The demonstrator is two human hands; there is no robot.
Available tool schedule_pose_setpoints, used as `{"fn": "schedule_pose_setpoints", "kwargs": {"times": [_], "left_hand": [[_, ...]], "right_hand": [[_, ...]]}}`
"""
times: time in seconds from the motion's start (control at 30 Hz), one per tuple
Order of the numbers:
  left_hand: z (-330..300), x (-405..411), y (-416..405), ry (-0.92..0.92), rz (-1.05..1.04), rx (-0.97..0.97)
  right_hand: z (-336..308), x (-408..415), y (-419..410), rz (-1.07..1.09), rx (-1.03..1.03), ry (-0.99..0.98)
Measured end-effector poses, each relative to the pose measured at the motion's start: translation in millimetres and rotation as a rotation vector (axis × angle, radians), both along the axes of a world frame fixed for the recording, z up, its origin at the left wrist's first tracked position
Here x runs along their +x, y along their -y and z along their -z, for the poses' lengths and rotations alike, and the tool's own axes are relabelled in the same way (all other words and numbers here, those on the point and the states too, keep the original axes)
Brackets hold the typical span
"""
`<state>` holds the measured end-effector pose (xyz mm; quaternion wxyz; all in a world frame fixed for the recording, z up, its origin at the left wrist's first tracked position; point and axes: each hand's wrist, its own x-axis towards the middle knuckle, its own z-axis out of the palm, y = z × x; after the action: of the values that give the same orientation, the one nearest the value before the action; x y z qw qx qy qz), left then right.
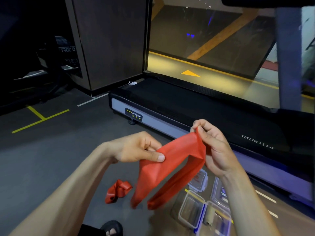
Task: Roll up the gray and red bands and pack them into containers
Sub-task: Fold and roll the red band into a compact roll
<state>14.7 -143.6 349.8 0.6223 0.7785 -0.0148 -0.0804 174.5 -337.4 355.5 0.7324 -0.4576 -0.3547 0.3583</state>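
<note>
While both hands hold it above the floor (51, 159), the red band (172, 169) hangs in two folds | left hand (138, 148) pinches its left edge | right hand (213, 147) pinches its top corner | second red band (118, 190) crumpled on floor | clear containers (192, 210) lower right, beside treadmill (170, 106)

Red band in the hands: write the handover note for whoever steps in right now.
Left hand pinches one end of the red band; right hand pinches the other end, higher up. The band hangs between them in a loop, unrolled.
A second red band lies crumpled on the floor, left of the held one.
The clear containers sit on the floor at lower right; one seems to hold a grayish roll, hard to tell.
Left to do: roll the held band, pack it, then the floor band.
</note>
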Motion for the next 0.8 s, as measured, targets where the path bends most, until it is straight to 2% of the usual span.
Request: {"fn": "schedule_pose_setpoints", "kwargs": {"times": [0.1,0.23,0.33,0.43,0.63,0.7,0.8], "left_hand": [[-2,-6,-4,0.040,0.052,-0.228],[-1,-4,1,0.175,0.066,-0.601],[-1,0,13,0.237,0.179,-0.781],[-2,2,21,0.225,0.159,-0.761],[-3,0,17,0.209,0.172,-0.737],[-2,0,16,0.161,0.102,-0.675],[-1,3,17,0.134,0.008,-0.490]], "right_hand": [[0,1,4,-0.034,-0.014,0.024],[14,-12,-6,-0.155,-0.144,0.183],[21,-20,-16,-0.171,-0.166,0.244],[19,-21,-14,-0.127,-0.107,0.140],[14,-28,-12,-0.171,0.060,-0.040],[10,-29,-12,-0.198,0.082,-0.044],[9,-31,-14,-0.184,-0.001,0.098]]}}
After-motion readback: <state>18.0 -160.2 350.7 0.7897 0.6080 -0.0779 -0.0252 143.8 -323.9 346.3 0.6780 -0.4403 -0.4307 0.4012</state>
